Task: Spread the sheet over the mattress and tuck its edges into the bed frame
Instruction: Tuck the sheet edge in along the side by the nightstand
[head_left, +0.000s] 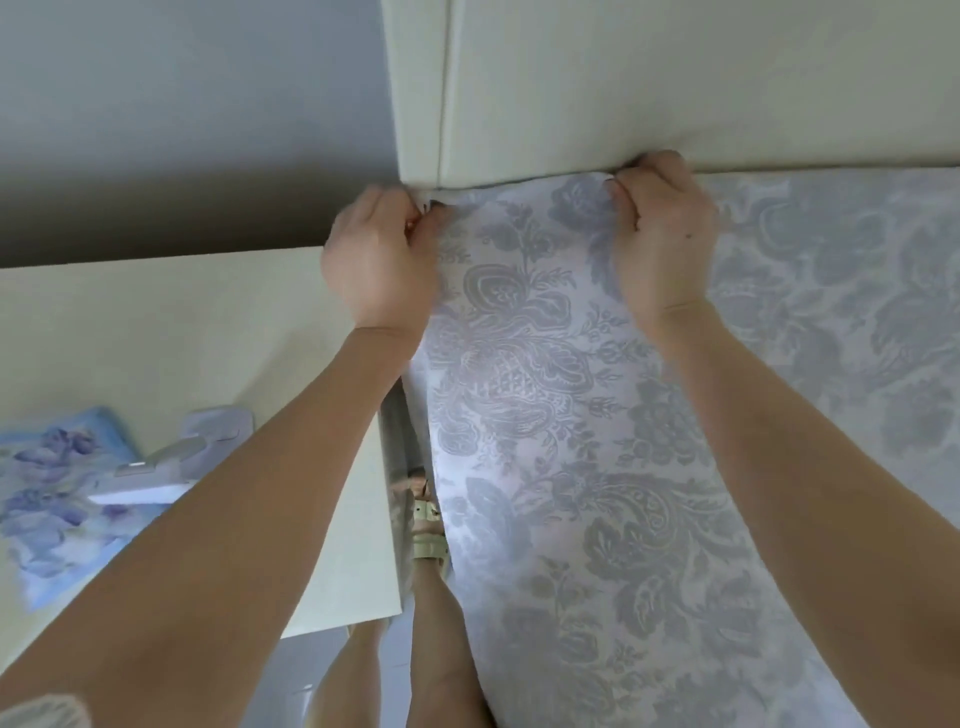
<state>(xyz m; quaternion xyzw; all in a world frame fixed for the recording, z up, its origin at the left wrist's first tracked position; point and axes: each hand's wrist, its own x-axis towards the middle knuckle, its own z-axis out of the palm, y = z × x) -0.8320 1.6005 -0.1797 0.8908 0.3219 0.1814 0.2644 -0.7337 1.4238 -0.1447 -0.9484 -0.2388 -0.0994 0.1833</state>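
Patterned sheet (545, 395) lies flat, centre to lower right. Left hand (382, 260) pinches its corner, upper centre. Right hand (665, 234) has fingers curled round its top edge. Both hands are against the headboard (623, 78).

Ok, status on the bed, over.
Left hand pinching sheet corner at headboard. Right hand gripping its top edge. Bedside table close on the left.
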